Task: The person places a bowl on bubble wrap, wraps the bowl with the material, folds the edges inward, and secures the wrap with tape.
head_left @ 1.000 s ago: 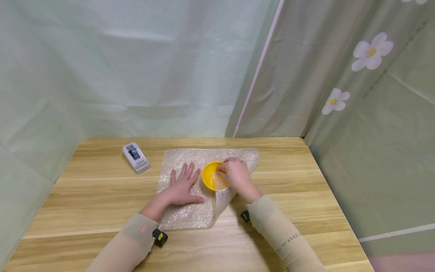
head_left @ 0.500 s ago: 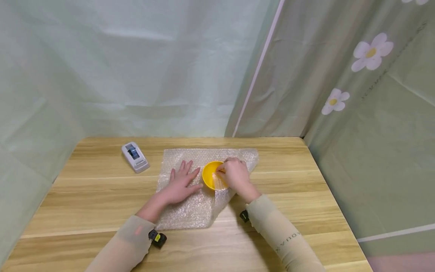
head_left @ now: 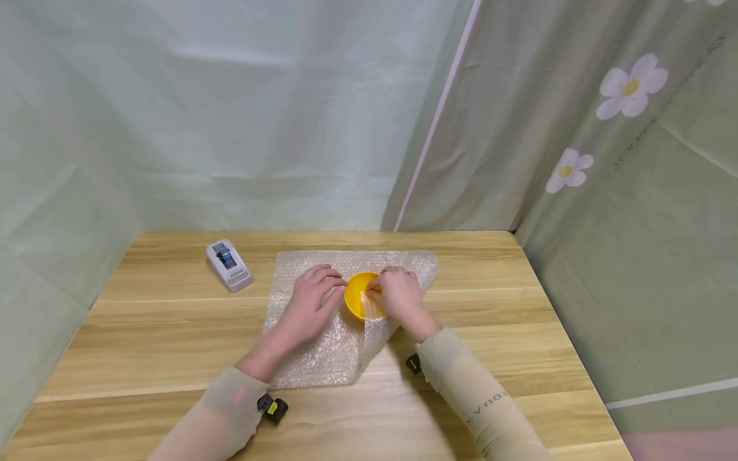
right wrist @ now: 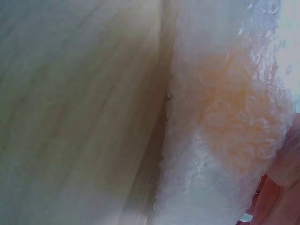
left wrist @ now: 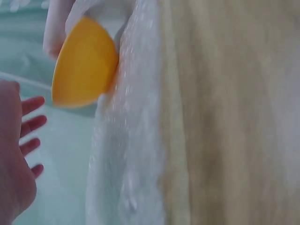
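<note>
A yellow bowl (head_left: 355, 296) stands on a sheet of bubble wrap (head_left: 323, 362). The sheet's right corner is folded up over the bowl's side and into it. My right hand (head_left: 401, 294) pinches that corner inside the rim. Beside the bowl's left rim hovers my left hand (head_left: 311, 304), fingers loosely bent and holding nothing. In the left wrist view, a gap shows between the left hand (left wrist: 14, 154) and the bowl (left wrist: 84, 65). The bowl's colour shows through the bubble wrap (right wrist: 229, 112) in the right wrist view, where the right hand (right wrist: 286, 187) is partly cut off.
A pale grey tape dispenser (head_left: 230, 265) lies at the back left of the wooden table (head_left: 490, 282). Curtains (head_left: 259, 128) hang along the back and sides, close to the table's edges.
My left hand has lifted from lying spread on the bubble wrap and drawn its fingers together towards the bowl's left rim. The right hand keeps its pinch on the folded corner.
</note>
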`<state>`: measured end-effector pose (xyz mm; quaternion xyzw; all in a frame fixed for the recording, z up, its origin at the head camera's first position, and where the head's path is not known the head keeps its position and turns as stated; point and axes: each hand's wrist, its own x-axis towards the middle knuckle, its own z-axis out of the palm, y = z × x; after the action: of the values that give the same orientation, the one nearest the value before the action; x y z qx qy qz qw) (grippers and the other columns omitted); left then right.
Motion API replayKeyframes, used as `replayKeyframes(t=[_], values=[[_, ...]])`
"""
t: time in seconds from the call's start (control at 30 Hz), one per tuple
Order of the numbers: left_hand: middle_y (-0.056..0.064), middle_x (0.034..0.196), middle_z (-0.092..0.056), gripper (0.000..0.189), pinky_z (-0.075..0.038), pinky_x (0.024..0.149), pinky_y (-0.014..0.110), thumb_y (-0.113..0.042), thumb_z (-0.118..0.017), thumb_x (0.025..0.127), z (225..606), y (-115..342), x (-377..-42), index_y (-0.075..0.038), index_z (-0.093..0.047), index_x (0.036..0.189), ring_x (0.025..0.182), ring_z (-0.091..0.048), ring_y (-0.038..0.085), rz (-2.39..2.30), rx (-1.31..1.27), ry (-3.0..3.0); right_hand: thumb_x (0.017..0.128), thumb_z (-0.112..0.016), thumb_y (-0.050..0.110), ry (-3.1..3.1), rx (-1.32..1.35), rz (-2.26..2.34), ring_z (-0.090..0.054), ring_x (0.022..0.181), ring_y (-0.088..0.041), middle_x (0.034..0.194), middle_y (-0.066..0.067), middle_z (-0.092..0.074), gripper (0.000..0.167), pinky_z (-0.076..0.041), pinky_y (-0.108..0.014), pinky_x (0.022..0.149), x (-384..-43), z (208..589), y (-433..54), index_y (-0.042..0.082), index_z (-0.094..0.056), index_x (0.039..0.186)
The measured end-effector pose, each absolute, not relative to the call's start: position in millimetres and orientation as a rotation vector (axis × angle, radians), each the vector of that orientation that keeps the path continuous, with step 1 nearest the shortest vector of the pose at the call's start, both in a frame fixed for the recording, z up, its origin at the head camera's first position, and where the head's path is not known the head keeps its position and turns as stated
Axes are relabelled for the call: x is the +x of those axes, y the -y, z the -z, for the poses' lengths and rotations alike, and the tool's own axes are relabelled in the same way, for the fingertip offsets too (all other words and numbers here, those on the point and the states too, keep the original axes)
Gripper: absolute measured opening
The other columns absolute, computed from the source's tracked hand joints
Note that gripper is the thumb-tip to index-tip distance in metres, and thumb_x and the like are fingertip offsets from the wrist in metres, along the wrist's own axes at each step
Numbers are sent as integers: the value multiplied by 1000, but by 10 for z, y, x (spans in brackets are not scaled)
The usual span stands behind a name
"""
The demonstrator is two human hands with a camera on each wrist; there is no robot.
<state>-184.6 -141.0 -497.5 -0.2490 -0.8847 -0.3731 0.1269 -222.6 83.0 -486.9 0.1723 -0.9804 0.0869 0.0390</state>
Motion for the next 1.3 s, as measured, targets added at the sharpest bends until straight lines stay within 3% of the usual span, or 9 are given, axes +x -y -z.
replayKeyframes(t=[0.2,0.37,0.77,1.3], values=[[10,128,-74,33,-28,122,61,-29,-56,112,4946,1227,-1757,-5,-79,117,144,-48,39,932,-965,2612,94,-84,34,2981,566,-261,-70,97,-25,97,1,-74,6,-56,-51,84,-2216,4859,-836,31,-88,97],[9,125,-75,35,-28,122,61,-31,-55,112,4993,1129,-1732,-6,-81,110,145,-47,42,864,-1003,2671,95,-83,32,2977,576,-277,-71,97,-26,99,0,-75,7,-56,-52,84,-2205,4844,-831,30,-88,98],[7,139,-71,47,-21,121,74,-44,-47,114,5011,1056,-1692,-12,-77,131,150,-42,44,681,-1090,2855,98,-77,31,2990,567,-298,-72,99,-26,102,1,-77,12,-58,-51,85,-2230,4849,-834,29,-88,103],[1,148,-65,55,-17,120,77,-58,-43,111,5032,1058,-1693,-21,-74,138,151,-40,39,519,-1099,2936,101,-75,32,2972,602,-375,-73,99,-28,104,-1,-78,18,-59,-50,87,-2226,4821,-830,21,-87,109]])
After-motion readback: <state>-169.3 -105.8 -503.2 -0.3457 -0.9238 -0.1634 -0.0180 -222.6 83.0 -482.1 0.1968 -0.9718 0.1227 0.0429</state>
